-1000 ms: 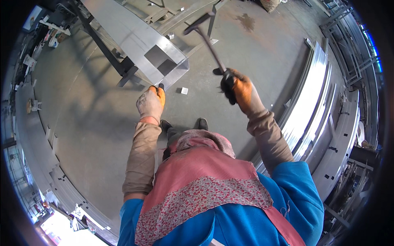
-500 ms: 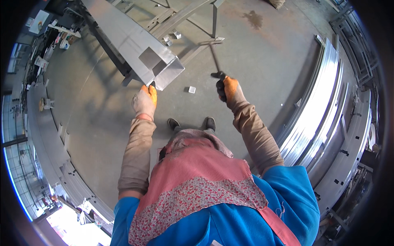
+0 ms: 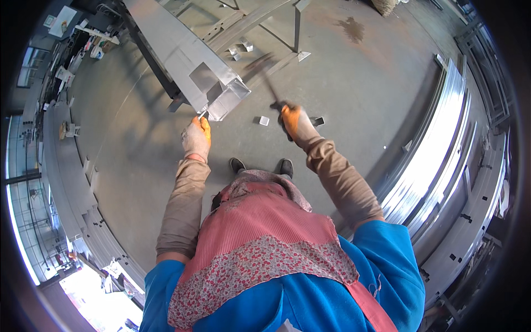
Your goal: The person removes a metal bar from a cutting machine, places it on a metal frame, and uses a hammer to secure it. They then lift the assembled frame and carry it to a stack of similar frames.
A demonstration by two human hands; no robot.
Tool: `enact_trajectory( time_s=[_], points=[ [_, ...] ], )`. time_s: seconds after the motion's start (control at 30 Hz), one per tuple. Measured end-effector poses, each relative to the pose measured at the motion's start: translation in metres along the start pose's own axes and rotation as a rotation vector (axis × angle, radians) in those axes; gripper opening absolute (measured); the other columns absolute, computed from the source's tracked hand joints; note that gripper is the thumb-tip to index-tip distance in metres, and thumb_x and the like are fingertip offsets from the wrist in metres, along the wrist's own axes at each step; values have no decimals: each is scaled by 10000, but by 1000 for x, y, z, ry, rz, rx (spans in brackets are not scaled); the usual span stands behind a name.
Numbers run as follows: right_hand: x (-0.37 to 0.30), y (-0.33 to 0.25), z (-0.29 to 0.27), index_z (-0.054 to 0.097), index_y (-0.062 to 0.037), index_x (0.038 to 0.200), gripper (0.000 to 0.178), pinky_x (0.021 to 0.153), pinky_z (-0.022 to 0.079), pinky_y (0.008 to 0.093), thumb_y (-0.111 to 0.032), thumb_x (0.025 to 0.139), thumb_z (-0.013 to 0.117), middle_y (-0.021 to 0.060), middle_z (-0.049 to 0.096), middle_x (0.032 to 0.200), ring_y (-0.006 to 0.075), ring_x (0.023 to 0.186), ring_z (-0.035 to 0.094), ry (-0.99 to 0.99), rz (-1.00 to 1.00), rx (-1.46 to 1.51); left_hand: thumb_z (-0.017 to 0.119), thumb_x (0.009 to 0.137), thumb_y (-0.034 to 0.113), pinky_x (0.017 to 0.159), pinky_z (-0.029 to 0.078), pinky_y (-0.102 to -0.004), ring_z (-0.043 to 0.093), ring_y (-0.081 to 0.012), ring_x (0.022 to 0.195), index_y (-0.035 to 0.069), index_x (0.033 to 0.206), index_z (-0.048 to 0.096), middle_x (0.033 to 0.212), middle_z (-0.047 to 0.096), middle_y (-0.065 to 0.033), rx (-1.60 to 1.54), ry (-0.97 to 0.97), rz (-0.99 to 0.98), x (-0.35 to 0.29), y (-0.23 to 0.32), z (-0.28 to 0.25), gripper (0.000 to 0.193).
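Observation:
My right hand (image 3: 296, 123), in an orange-and-grey work glove, is closed round the dark handle of a hammer (image 3: 272, 86). The hammer's head is smeared by motion, up near the open end of a long grey metal box beam (image 3: 177, 47). This beam has a square cutout near its end. Just below the beam's near corner is my gloved left hand (image 3: 197, 135), fingers closed. A thin pale piece (image 3: 203, 114) shows between its fingertips and the corner; what it is, I cannot make out.
Small cut metal pieces (image 3: 264, 120) lie on the concrete floor past my shoes (image 3: 238, 165), others by the frame legs under the beam. Long shiny metal profiles (image 3: 423, 160) are stacked along the right. Grey metal lengths (image 3: 66, 171) line the left side.
The hammer has swung left toward the beam's end, my right hand moving left and slightly down with it. Another small metal piece now shows beside that hand. My left hand stays by the corner.

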State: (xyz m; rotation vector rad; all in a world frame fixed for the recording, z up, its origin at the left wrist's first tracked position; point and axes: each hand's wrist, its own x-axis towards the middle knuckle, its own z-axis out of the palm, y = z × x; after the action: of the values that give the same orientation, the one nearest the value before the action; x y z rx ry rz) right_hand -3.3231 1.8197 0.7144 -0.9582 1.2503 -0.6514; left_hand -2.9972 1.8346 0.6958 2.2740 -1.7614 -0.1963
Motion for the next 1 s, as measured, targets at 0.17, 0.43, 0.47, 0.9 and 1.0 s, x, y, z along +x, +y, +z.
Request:
enact_trajectory(
  time_s=[0.17,0.43,0.47,0.9,1.0],
  points=[
    [-9,37,-8,654,-53,1256,352,418,351,282,-270,1078,441,-34,506,684,93,504,456,-106,-41,-161,558,1002,325,690,513,-587,663,-489,793,70,964,681,820,696,-238,158,-81,67,-31,-21,-1,286],
    [-35,144,-41,678,-65,1240,400,446,284,280,-348,1058,460,-64,443,651,91,477,350,199,278,690,548,1016,349,693,513,-553,660,-487,832,37,992,680,850,686,-263,-212,-182,-36,-80,-41,32,340],
    [-50,168,-51,677,-70,1247,395,444,286,285,-350,1055,476,-61,446,649,90,477,354,249,308,685,546,1019,351,693,513,-544,656,-489,833,30,993,679,847,685,-265,-288,-211,-33,-88,-46,34,349],
    [-473,488,122,686,-88,846,284,430,393,412,-300,1001,579,44,552,623,238,461,491,1190,907,633,383,1078,508,393,460,-366,636,-297,474,-20,875,609,662,677,-159,-610,-1139,-370,-89,-66,182,610],
    [-554,553,211,676,-94,841,312,420,391,429,-302,1026,535,47,557,623,237,456,497,1362,910,646,443,1035,473,466,511,-481,678,-363,560,11,916,642,733,702,-176,-402,-1116,-215,-82,-90,199,517]
  ],
)
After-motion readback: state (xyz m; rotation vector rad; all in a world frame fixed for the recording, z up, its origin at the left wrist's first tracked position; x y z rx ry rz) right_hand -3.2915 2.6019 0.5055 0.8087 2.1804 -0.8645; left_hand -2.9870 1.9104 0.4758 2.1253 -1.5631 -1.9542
